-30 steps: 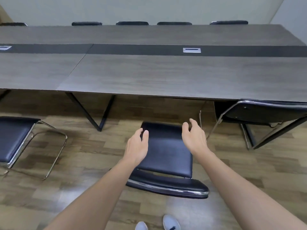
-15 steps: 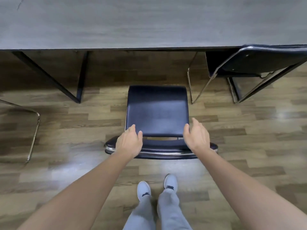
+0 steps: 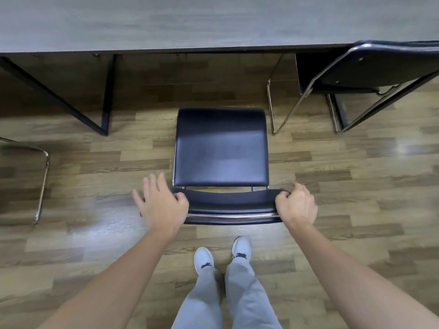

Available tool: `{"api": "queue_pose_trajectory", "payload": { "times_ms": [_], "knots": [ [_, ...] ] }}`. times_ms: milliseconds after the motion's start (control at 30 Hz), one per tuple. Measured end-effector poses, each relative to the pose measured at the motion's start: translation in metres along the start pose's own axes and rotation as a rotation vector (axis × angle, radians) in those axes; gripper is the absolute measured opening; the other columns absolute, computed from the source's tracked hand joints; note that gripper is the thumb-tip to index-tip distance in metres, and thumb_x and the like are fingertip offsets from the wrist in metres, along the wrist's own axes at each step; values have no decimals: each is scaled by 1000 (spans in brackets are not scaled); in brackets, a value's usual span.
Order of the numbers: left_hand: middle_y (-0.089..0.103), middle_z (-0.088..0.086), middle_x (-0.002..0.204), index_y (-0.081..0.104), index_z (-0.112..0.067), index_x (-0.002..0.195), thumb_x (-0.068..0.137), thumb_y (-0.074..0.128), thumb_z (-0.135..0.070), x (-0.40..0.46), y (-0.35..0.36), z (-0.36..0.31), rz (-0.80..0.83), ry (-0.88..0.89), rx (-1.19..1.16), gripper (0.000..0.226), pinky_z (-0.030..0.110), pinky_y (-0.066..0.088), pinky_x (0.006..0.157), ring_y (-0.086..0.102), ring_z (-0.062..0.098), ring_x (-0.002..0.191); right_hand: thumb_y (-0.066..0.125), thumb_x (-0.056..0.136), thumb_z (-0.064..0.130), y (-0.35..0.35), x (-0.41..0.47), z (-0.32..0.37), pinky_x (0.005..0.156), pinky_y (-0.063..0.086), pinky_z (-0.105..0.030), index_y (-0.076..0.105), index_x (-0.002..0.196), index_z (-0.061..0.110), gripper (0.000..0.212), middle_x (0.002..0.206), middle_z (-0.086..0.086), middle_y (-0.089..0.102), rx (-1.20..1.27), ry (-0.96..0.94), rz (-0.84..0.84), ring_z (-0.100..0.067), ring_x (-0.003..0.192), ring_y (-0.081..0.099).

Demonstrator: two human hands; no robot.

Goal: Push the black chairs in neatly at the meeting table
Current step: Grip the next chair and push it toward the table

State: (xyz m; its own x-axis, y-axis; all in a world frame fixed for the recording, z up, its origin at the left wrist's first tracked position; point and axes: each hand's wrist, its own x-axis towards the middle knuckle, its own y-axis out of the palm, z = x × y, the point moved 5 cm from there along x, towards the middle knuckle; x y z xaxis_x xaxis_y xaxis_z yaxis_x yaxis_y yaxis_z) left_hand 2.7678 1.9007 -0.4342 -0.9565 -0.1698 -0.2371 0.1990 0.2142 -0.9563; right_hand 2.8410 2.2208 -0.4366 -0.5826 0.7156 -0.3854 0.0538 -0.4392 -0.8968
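A black chair with a chrome frame stands in front of me, pulled out from the grey meeting table (image 3: 213, 24). Its seat (image 3: 221, 148) faces the table edge and its backrest (image 3: 231, 203) is nearest me. My right hand (image 3: 297, 206) grips the right end of the backrest with curled fingers. My left hand (image 3: 164, 205) lies on the left end, thumb over the top, fingers spread straight past the chair's side and slightly blurred.
A second black chair (image 3: 380, 67) stands at the right, its back at the table edge. The chrome leg of another chair (image 3: 42, 181) shows at the left. A black V-shaped table leg (image 3: 104, 96) stands left of the seat. My white shoes (image 3: 204, 260) are just behind the chair.
Both hands have come down from above the seat to the ends of the backrest. The right hand has closed round its end, and the left has slid outward.
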Motion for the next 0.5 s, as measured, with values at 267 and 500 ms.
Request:
{"api": "queue_pose_trajectory", "payload": {
  "times_ms": [267, 500],
  "knots": [
    [4, 20, 164, 12, -7, 156, 84, 69, -27, -18, 5, 6, -67, -504, -499, 94, 52, 17, 120, 8, 38, 150, 60, 89, 22, 1, -2, -17, 108, 32, -49, 37, 148, 9, 66, 157, -14, 30, 370, 253, -86, -35, 139, 36],
    [22, 14, 157, 31, -14, 151, 81, 72, -28, -19, 10, 11, -100, -765, -698, 83, 45, 37, 100, 38, 38, 134, 68, 82, 32, 10, -7, -34, 101, 44, -42, 48, 141, 15, 64, 132, -12, 59, 713, 555, -63, -35, 117, 57]
  ]
}}
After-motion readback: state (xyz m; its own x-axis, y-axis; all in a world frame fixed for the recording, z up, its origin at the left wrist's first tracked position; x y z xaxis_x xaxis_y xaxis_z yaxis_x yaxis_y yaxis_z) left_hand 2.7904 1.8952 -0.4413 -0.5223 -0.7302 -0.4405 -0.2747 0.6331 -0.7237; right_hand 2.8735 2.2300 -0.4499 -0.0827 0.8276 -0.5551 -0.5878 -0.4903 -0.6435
